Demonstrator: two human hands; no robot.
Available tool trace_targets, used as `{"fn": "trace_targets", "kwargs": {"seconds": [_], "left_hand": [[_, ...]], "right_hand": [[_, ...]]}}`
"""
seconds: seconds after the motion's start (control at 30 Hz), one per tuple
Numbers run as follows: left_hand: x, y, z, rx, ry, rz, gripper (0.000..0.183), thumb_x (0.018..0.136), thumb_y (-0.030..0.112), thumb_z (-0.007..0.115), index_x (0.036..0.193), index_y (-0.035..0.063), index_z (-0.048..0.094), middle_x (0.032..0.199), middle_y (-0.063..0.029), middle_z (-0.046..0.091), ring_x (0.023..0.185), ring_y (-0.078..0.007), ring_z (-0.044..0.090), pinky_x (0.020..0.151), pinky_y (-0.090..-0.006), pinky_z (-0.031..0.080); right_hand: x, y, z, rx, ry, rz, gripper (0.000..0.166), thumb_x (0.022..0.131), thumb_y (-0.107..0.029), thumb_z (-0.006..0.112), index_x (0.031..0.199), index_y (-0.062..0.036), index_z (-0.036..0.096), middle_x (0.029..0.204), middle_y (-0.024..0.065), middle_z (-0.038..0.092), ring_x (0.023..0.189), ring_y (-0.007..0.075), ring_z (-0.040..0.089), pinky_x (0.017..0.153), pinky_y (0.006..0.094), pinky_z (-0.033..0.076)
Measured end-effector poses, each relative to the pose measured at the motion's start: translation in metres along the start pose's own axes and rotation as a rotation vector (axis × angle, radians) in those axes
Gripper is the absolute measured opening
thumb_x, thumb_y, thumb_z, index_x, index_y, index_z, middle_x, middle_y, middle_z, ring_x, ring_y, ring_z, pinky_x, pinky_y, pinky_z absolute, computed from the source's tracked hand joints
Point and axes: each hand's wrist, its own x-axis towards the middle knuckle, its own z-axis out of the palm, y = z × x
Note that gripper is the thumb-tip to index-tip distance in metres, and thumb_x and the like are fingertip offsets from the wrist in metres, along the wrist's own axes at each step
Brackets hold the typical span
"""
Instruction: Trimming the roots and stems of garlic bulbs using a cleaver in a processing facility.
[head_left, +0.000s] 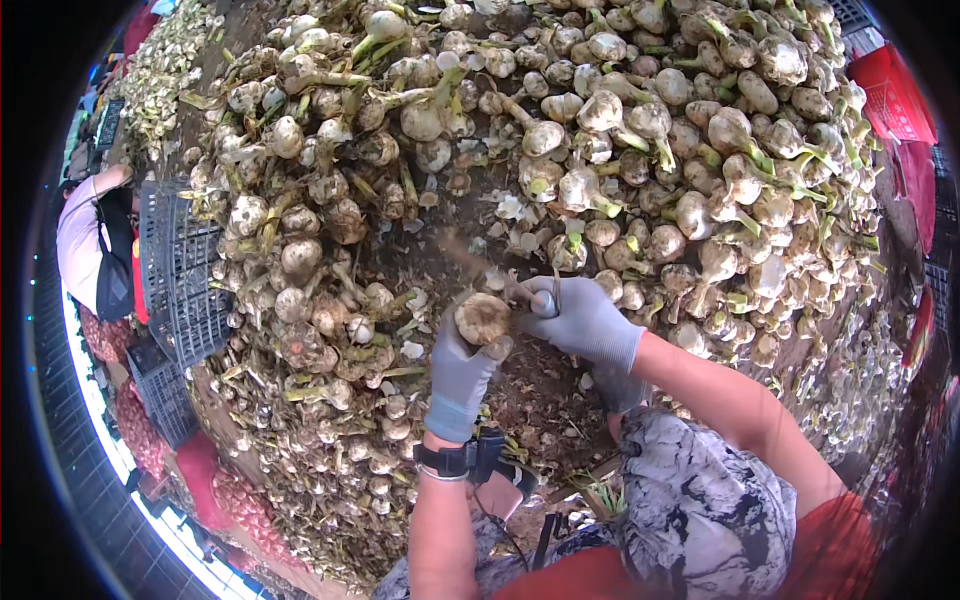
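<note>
My left hand (461, 360), in a grey glove, grips a garlic bulb (482, 319) with its brownish root face turned up. Close beside it on the right, my right hand (574, 311), also gloved, is closed around the pale handle of a small tool (543, 303). The tool's working end is blurred, so its kind cannot be told. Around both hands lie heaped garlic bulbs, many with dirty skins and some with green stems, such as the whole bulb (543, 139) ahead of my right hand.
Black plastic crates (184, 270) stand at the left near another person (94, 240). A red container (892, 94) is at the upper right. Red mesh sacks (251, 514) lie lower left. Loose peel and trimmings (540, 405) cover the ground below my hands.
</note>
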Motion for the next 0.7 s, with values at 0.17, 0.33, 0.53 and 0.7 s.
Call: {"fn": "trace_targets", "kwargs": {"seconds": [0.17, 0.33, 0.53, 0.7], "left_hand": [[-0.021, -0.004, -0.007, 0.24, 0.108, 0.21, 0.068, 0.092, 0.03, 0.072, 0.147, 0.003, 0.041, 0.129, -0.012, 0.06, 0.116, -0.0213, 0.06, 0.098, -0.0371, 0.052], [-0.029, -0.004, -0.003, -0.021, 0.148, 0.152, 0.071, 0.088, 0.018, 0.076, 0.146, 0.0012, 0.04, 0.132, -0.0147, 0.058, 0.119, -0.0218, 0.059, 0.104, -0.0356, 0.052], [-0.028, 0.018, 0.01, 0.195, 0.093, 0.232, 0.061, 0.085, 0.027, 0.079, 0.132, -0.0004, 0.051, 0.12, -0.0147, 0.065, 0.106, -0.0233, 0.068, 0.091, -0.0342, 0.059], [-0.023, 0.042, 0.028, 0.28, 0.053, 0.317, 0.055, 0.085, 0.039, 0.076, 0.122, 0.0027, 0.059, 0.11, -0.0131, 0.068, 0.101, -0.0225, 0.069, 0.085, -0.034, 0.057]], "right_hand": [[-0.013, -0.027, -0.001, -0.713, -0.071, -0.235, 0.021, 0.084, -0.02, 0.066, 0.105, -0.0147, 0.068, 0.091, 0.0124, 0.067, 0.085, 0.0333, 0.069, 0.07, 0.0483, 0.054], [-0.016, -0.024, 0.002, -0.719, -0.021, -0.284, 0.018, 0.081, -0.02, 0.068, 0.098, -0.0133, 0.066, 0.088, 0.0106, 0.065, 0.082, 0.0345, 0.068, 0.068, 0.0495, 0.054], [-0.002, -0.013, -0.013, -0.53, -0.024, 0.12, 0.014, 0.086, -0.017, 0.065, 0.099, -0.0133, 0.067, 0.085, 0.0139, 0.07, 0.076, 0.031, 0.07, 0.069, 0.045, 0.055], [-0.006, 0.022, -0.009, -0.301, 0.112, 0.119, 0.013, 0.085, -0.019, 0.06, 0.093, -0.0099, 0.067, 0.081, 0.0179, 0.07, 0.08, 0.0375, 0.069, 0.074, 0.0465, 0.053]]}}
